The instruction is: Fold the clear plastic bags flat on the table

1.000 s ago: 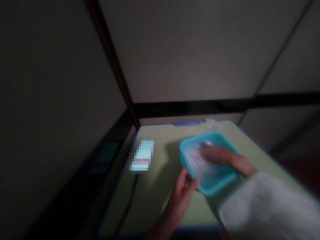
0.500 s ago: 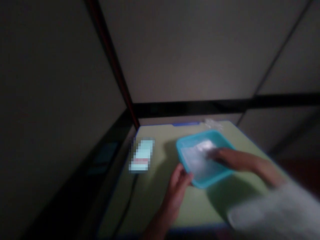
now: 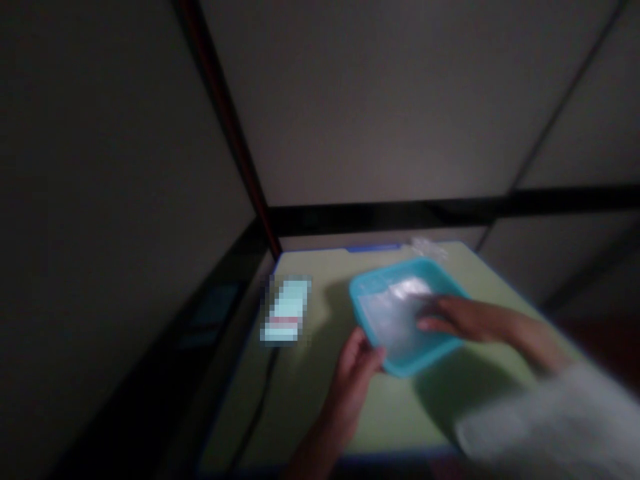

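A turquoise rectangular tray [image 3: 410,368] with raised sides is tilted above the table. My left hand [image 3: 357,363] is closed on its near left edge, thumb over the rim. Inside lies a whitish, shiny layer [image 3: 393,327] that looks like clear plastic, too blurred to name. Over the tray's right side reaches my right hand [image 3: 460,317], its fingers stretched out over that layer and the thumb apart from them. Blur hides whether its fingertips touch the layer.
A pale green table [image 3: 390,420] with blue edges stands against the wall panels. On its left lies a lit, pixelated phone-like device [image 3: 287,310] with a dark cable [image 3: 260,407]. Crumpled clear plastic [image 3: 429,249] sits at the back edge.
My right hand's fingers have spread, and its thumb now shows apart from the others. The left hand keeps its hold, and the tray has barely moved.
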Motion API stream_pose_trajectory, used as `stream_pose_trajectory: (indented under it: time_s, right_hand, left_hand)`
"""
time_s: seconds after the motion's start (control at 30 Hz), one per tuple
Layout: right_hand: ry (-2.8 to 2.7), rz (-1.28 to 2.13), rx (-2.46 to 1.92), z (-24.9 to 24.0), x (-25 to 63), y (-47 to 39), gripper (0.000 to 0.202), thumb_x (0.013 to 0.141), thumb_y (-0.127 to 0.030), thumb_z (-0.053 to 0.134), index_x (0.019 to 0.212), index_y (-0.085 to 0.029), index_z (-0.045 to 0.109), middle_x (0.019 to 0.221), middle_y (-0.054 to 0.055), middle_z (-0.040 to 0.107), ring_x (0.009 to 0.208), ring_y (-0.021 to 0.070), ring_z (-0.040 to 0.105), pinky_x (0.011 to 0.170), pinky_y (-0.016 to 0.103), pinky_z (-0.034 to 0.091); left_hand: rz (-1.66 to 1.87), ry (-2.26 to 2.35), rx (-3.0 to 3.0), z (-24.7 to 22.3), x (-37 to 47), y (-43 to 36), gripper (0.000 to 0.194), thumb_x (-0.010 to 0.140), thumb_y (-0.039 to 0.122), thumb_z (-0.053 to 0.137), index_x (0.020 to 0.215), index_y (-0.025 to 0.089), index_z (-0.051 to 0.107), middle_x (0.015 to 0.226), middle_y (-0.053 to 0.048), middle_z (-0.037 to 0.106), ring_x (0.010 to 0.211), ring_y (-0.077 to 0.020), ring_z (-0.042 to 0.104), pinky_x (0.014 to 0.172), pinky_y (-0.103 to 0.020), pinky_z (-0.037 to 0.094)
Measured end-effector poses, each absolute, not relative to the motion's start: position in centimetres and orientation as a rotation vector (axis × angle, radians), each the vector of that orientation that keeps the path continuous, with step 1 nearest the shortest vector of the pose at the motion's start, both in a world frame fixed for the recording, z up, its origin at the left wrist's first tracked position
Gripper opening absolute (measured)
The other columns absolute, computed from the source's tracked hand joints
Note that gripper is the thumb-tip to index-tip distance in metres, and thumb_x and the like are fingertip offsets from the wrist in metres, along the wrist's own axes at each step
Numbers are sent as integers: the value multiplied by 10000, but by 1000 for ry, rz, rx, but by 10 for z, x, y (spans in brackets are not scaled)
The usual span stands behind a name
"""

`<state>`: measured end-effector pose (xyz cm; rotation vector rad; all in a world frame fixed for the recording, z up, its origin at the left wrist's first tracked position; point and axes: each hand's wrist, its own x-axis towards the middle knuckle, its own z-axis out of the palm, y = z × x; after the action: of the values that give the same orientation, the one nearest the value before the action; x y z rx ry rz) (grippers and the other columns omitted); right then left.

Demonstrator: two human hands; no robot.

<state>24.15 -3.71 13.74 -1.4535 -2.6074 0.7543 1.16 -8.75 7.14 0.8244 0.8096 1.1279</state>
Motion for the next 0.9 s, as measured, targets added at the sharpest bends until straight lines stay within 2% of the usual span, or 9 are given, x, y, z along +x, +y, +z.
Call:
stream_pose_trajectory:
  time_s: [0.1, 0.27, 0.5, 0.6, 0.7, 0.77, 0.83, 0.9]
  right_hand:
    - [-2612, 745, -1415, 139, 241, -36, 503, 921, -534, 346, 889, -170, 691, 955, 105, 685, 889, 250, 644, 824, 364, 481]
    - [-2600, 693, -1455, 142, 245, -39, 491, 914, -538, 361, 947, -172, 686, 1064, 117, 665, 955, 266, 631, 864, 381, 468]
    - [-2552, 603, -1488, 144, 248, -46, 433, 910, -504, 407, 1001, -164, 659, 956, 109, 700, 869, 266, 658, 790, 380, 502]
    - [-2532, 484, -1399, 147, 251, -42, 373, 905, -466, 440, 1008, -183, 660, 990, 94, 703, 897, 261, 657, 800, 372, 504]
    - [-2296, 194, -1361, 143, 264, -24, 350, 909, -432, 436, 1064, -197, 643, 1104, 98, 670, 985, 260, 630, 825, 369, 500]
    - [-2031, 9, -1429, 133, 279, -4, 361, 911, -431, 409, 1029, -190, 651, 1100, 111, 663, 974, 265, 627, 749, 354, 523]
    - [-1850, -12, -1582, 116, 295, 19, 382, 901, -426, 400, 1014, -162, 653, 1093, 131, 657, 948, 275, 630, 682, 349, 532]
    - [-1803, 31, -1727, 96, 307, 40, 396, 910, -375, 362, 1070, -134, 631, 1106, 145, 647, 962, 269, 626, 737, 368, 524]
  left_hand:
    - [1131, 807, 818, 72, 11, -87, 389, 693, 323, 724, 1037, 170, 625, 979, -79, 649, 891, -216, 584, 748, -295, 454]
    - [1143, 813, 823, 72, 11, -85, 365, 696, 324, 722, 1017, 175, 632, 969, -72, 653, 892, -209, 584, 753, -288, 452]
    - [1163, 841, 822, 72, 12, -81, 416, 696, 370, 721, 1049, 175, 615, 1021, -84, 647, 920, -215, 582, 768, -301, 448]
    - [1203, 861, 845, 70, 10, -75, 381, 694, 380, 719, 995, 166, 628, 941, -70, 651, 852, -192, 583, 727, -281, 441]
    - [1255, 861, 831, 68, 7, -65, 318, 682, 361, 718, 914, 161, 631, 864, -48, 646, 793, -172, 578, 682, -261, 436]
    - [1298, 862, 798, 67, 5, -56, 286, 662, 332, 722, 871, 164, 624, 840, -33, 641, 773, -162, 577, 662, -252, 435]
    - [1340, 875, 777, 66, 2, -46, 264, 640, 312, 728, 830, 168, 616, 805, -15, 631, 744, -152, 578, 640, -242, 432]
    - [1372, 888, 765, 64, 0, -36, 258, 625, 309, 731, 804, 171, 606, 770, 0, 619, 718, -141, 576, 628, -235, 431]
